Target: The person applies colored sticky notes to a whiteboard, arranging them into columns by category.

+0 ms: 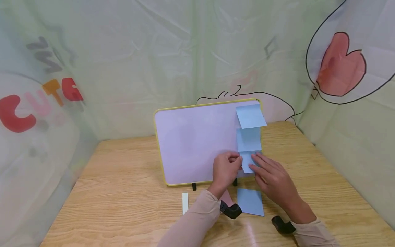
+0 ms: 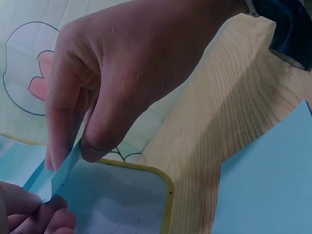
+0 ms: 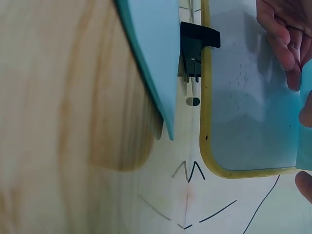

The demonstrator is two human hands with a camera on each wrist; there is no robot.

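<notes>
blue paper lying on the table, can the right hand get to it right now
Probably yes: the right hand is close by and most of the blue paper lies uncovered, though that hand is busy at the lowest note on the board.

The left sleeve (image 1: 194, 219) and right sleeve (image 1: 315, 235) are long, plain beige and lightly creased. Beside the cuffs (image 1: 213, 199) sit the left wrist camera (image 1: 230, 210) and right wrist camera (image 1: 282, 225), both black, with stubby, bent casings.
</notes>
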